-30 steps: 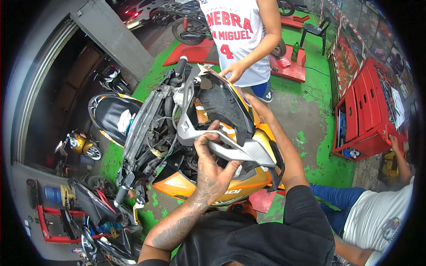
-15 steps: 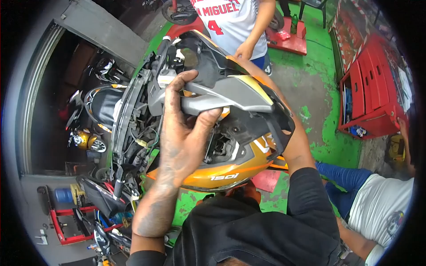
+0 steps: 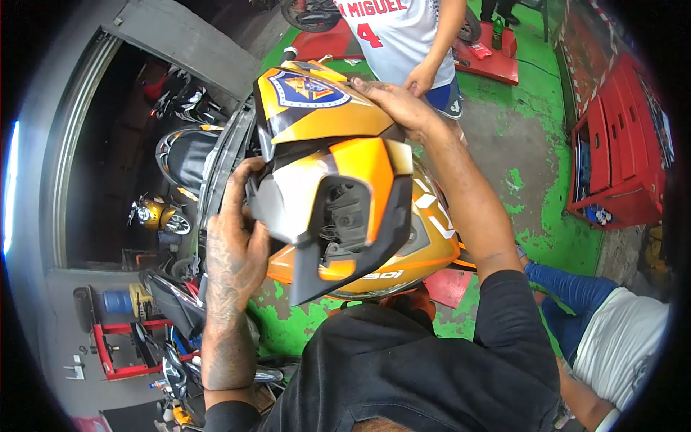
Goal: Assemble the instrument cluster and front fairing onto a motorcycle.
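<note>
A gold, orange and black motorcycle fairing (image 3: 327,126) with a shield-shaped decal is held up in front of me, its painted outer side facing up. My left hand (image 3: 241,248) is closed around its left grey-black edge, thumb and fingers on either side. The right hand (image 3: 399,108) grips the far right edge, with its thumb on the upper surface and the fingers mostly hidden. Under the fairing is a gold motor scooter (image 3: 435,248); its inner parts show through the opening in the fairing. Whether the fairing touches the scooter I cannot tell.
A person in a white jersey (image 3: 403,36) stands just beyond the scooter. Another person in a white shirt (image 3: 622,331) is low at the right. A red tool cabinet (image 3: 612,151) stands at the right, a red platform (image 3: 497,65) behind. Several motorcycles are parked at the left.
The fairing has been turned over from its dark inner side to its painted outer side. My left hand moved left and down; my right hand has come into sight at the far edge.
</note>
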Demonstrator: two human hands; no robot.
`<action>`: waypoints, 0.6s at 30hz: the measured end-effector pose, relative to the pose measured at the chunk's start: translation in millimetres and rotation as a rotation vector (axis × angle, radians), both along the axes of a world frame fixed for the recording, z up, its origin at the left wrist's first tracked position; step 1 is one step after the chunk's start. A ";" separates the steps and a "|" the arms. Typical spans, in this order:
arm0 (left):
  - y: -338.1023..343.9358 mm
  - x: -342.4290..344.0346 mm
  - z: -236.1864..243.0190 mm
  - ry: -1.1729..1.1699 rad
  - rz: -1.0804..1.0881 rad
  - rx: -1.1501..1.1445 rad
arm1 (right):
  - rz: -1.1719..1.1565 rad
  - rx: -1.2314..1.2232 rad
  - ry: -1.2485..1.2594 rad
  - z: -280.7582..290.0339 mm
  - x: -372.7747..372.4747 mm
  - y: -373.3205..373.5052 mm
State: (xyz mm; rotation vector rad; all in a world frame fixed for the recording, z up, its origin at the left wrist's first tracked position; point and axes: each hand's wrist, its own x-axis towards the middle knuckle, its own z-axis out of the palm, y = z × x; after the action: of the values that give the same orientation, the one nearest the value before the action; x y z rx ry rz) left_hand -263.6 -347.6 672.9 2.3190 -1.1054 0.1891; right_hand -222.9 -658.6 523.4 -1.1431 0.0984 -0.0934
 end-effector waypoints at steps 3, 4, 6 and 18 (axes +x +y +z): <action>14.3 -5.3 17.4 -0.053 0.069 0.194 | -0.135 0.081 0.008 10.1 -12.7 22.2; 20.4 -2.9 16.2 0.048 0.106 0.187 | -0.124 0.069 0.002 10.9 -15.6 26.3; 20.9 -0.3 17.1 -0.096 0.075 0.255 | -0.189 0.038 0.024 9.9 -15.4 26.1; 16.1 -8.8 4.9 -0.545 -0.059 0.327 | -0.279 0.091 0.041 -49.0 -15.3 20.8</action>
State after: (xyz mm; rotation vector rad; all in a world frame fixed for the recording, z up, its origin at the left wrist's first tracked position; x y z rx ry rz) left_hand -272.4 -331.5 677.7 2.5937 -1.5606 0.6968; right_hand -238.1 -637.8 474.4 -1.0357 0.2959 -0.3104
